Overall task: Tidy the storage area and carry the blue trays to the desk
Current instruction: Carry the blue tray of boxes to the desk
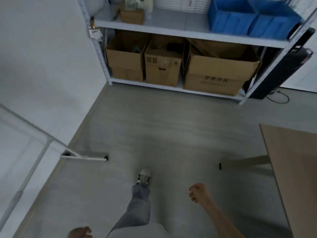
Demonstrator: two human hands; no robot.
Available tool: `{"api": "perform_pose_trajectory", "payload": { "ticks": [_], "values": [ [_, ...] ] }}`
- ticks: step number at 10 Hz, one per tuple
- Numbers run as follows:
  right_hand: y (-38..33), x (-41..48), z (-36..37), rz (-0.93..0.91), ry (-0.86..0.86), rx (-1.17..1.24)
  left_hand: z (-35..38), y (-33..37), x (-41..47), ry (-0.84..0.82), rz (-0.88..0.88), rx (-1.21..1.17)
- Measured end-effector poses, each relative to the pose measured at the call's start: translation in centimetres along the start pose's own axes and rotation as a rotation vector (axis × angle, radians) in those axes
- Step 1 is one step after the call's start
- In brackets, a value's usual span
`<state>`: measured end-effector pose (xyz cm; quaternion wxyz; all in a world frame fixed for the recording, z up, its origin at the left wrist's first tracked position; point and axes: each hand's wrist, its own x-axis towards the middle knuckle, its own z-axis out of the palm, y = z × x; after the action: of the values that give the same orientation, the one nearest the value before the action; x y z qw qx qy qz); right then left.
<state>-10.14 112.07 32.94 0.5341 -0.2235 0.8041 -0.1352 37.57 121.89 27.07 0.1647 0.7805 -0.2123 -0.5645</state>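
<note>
Blue trays, two: left tray (231,19) and right tray (274,23), deep, straight-walled, open-topped, upright, standing side by side and touching at the right end of the upper visible shelf of the grey metal rack (171,26); their upper parts are cut off by the frame edge. Desk (295,169): light wood-coloured top, one corner showing at the right, well apart from the trays.
</note>
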Motion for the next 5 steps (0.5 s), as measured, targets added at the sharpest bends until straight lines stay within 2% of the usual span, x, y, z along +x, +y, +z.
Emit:
{"api": "perform_pose_trajectory", "payload": {
  "ticks": [1,2,3,4,5],
  "values": [
    [-4.0,5.4,-1.6,0.169,0.024,0.016,3.6,21.7,2.0,0.036,-0.229,-0.004],
    [-8.8,9.4,-3.6,0.271,0.065,0.083,7.6,38.9,3.7,-0.096,-0.031,0.024],
    [-12.9,15.8,-5.9,0.337,0.072,0.101,12.9,52.6,9.0,-0.125,0.123,0.118],
    [-20.6,20.8,-8.5,0.336,0.137,0.116,17.2,62.0,13.2,-0.169,0.207,0.17],
    [-32.3,27.1,-12.6,0.265,0.118,0.142,21.1,68.0,17.7,-0.169,0.181,0.196]
  ]
}}
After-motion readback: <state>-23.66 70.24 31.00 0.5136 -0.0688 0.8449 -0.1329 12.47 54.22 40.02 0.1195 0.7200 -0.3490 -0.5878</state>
